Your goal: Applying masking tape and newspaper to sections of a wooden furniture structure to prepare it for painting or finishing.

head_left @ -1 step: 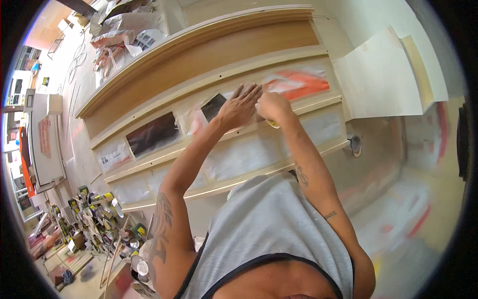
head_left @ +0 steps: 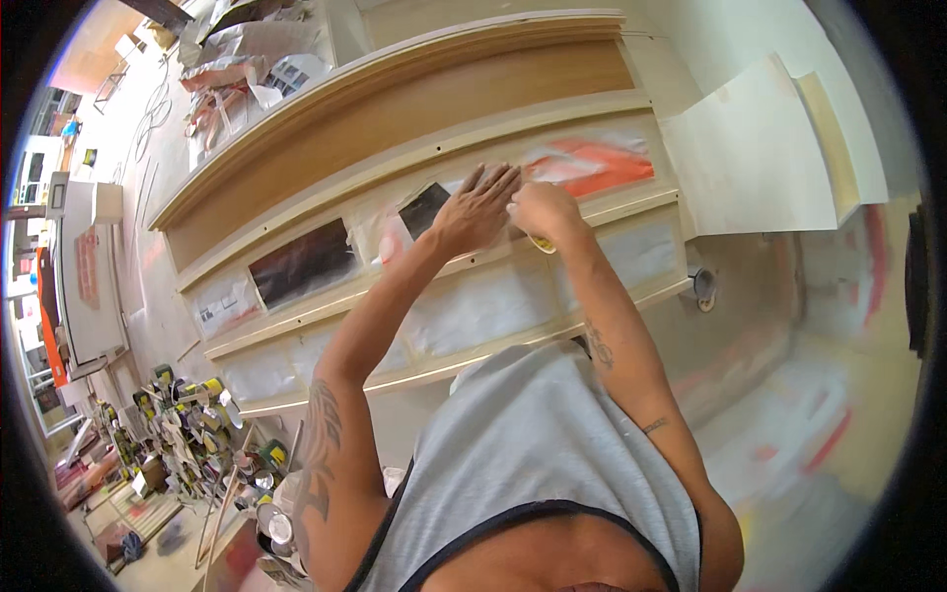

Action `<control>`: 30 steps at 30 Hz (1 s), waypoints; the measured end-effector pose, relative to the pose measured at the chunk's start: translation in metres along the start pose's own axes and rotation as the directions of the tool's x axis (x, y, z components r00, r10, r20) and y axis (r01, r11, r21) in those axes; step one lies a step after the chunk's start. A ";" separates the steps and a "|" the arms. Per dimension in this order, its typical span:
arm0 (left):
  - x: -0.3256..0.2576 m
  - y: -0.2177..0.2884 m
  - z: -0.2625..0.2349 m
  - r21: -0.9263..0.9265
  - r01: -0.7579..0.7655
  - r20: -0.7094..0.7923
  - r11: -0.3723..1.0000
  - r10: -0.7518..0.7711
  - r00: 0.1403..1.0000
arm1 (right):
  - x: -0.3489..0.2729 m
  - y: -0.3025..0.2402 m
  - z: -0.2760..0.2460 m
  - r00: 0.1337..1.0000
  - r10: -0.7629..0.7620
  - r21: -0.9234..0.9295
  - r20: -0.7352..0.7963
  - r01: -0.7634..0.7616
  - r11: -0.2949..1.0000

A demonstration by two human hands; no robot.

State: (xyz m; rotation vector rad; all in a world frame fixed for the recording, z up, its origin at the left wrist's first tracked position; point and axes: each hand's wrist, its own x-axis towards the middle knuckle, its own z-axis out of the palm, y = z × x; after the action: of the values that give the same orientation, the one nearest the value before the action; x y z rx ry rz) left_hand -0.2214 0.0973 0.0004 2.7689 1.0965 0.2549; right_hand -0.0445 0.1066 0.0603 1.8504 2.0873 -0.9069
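Note:
My left hand (head_left: 477,209) lies flat on the paper and film covering the middle bay of a long wooden frame (head_left: 552,107), its fingers stretched out toward the right. Close beside its fingertips, my right hand (head_left: 548,211) is closed, with thumb and fingers pinched together. The yellowish edge of what looks like a roll of masking tape (head_left: 542,244) shows under that hand; the rest is hidden by the palm. A dark sheet (head_left: 422,209) is set in the covering left of my left hand. An orange-and-white patch of film (head_left: 597,166) spreads to the right of my right hand.
Paint cans and tools (head_left: 187,424) crowd the lower left. Crumpled sheets (head_left: 247,69) are heaped behind the frame at the upper left. A large white board (head_left: 745,148) stands at the frame's right end, near a round metal cup-shaped thing (head_left: 703,286).

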 end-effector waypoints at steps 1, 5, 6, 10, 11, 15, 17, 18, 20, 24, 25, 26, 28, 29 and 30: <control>0.001 0.000 -0.002 0.022 -0.004 0.012 1.000 0.004 1.000 | -0.002 0.002 0.000 1.000 -0.002 -0.011 0.008 0.003 1.000; -0.003 0.000 -0.009 -0.027 0.051 0.049 0.998 -0.049 0.998 | -0.054 -0.006 -0.015 0.983 -0.111 0.226 -0.143 0.142 0.964; -0.006 -0.003 -0.006 -0.038 0.041 0.035 0.998 -0.040 0.999 | -0.068 -0.010 -0.014 0.976 -0.085 0.319 -0.202 0.148 0.936; -0.005 -0.004 -0.003 -0.034 0.016 0.044 0.999 -0.015 0.999 | -0.092 0.003 0.018 0.942 -0.071 0.280 -0.327 0.168 0.945; -0.005 -0.005 -0.001 -0.043 0.011 0.044 0.999 -0.010 0.999 | -0.097 0.000 0.023 0.963 -0.059 0.191 -0.262 0.112 0.975; -0.004 -0.008 0.004 -0.025 0.006 0.010 1.000 -0.006 1.000 | -0.100 -0.010 0.029 0.982 0.046 0.148 -0.185 -0.018 0.989; -0.002 -0.008 0.003 -0.018 0.002 0.047 1.000 -0.001 0.999 | -0.097 -0.009 0.023 0.989 0.054 0.087 -0.136 -0.043 0.995; -0.003 -0.008 0.002 -0.020 0.002 0.048 1.000 -0.001 0.999 | -0.093 -0.008 0.021 0.994 0.061 0.024 -0.087 -0.059 0.998; -0.002 -0.008 0.004 0.000 -0.005 0.038 1.000 0.005 0.999 | -0.086 -0.007 0.023 0.996 0.040 -0.030 -0.078 -0.043 0.999; -0.002 -0.010 0.004 -0.019 -0.039 0.036 0.999 0.039 0.999 | -0.068 -0.005 0.035 0.999 0.046 -0.166 -0.026 -0.050 0.985; -0.004 -0.009 0.005 -0.012 -0.057 0.002 0.998 0.057 0.998 | -0.066 -0.008 0.035 0.999 0.043 -0.167 -0.024 -0.047 0.985; -0.006 -0.009 0.006 -0.005 -0.076 -0.031 0.997 0.076 0.997 | -0.065 -0.011 0.034 0.999 0.042 -0.179 -0.023 -0.045 0.983; -0.008 -0.010 0.006 0.014 -0.085 -0.020 0.996 0.085 0.996 | -0.063 -0.013 0.033 0.999 0.042 -0.191 -0.019 -0.044 0.981; -0.009 -0.009 0.006 0.033 -0.097 -0.010 0.995 0.097 0.995 | -0.062 -0.013 0.033 0.999 0.027 -0.195 -0.025 -0.031 0.980; -0.010 -0.009 0.006 0.031 -0.096 -0.009 0.995 0.097 0.995 | -0.061 -0.013 0.032 0.999 0.012 -0.200 -0.030 -0.018 0.980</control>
State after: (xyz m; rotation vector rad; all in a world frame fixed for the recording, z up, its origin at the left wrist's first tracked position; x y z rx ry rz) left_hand -0.2334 0.0959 -0.0085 2.8547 0.9782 0.2660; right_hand -0.0527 0.0376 0.0711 1.7823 2.0923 -0.6428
